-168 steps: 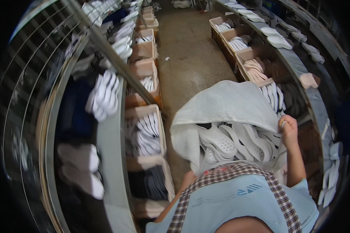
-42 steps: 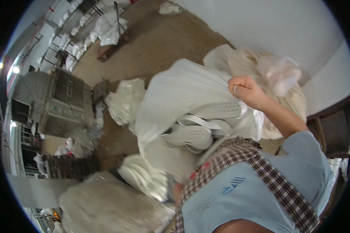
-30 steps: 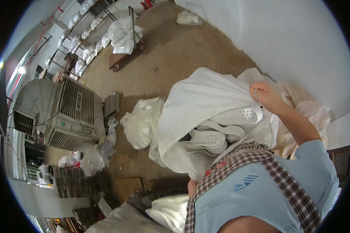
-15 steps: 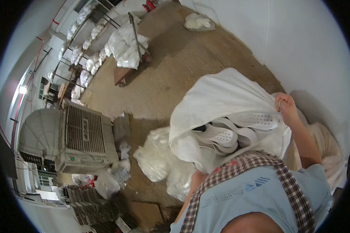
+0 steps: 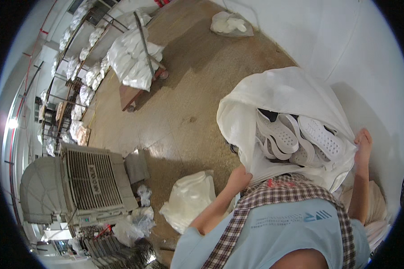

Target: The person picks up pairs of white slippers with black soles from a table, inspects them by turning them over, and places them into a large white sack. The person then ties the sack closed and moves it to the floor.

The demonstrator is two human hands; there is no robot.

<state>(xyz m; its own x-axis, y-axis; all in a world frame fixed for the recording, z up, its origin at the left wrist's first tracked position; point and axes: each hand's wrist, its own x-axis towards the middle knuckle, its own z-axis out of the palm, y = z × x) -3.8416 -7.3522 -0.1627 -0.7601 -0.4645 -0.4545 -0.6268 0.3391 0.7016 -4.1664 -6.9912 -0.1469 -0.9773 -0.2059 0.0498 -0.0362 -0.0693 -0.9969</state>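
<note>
Lamp (image 5: 13,123) glaring at left; soft shadow on wall (image 5: 345,49); fisheye-bent edges, black corners.

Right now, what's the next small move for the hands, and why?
Probably bring the left hand and right hand slightly closer together, narrowing the mouth of the white sack: they grip its edge on opposite sides, the opening gapes wide, and the white perforated shoes lie uncovered inside.

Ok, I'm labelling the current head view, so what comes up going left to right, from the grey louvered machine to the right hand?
Grey louvered machine, whitish bag on the floor, left hand, perforated shoes inside the white sack, right hand.
</note>
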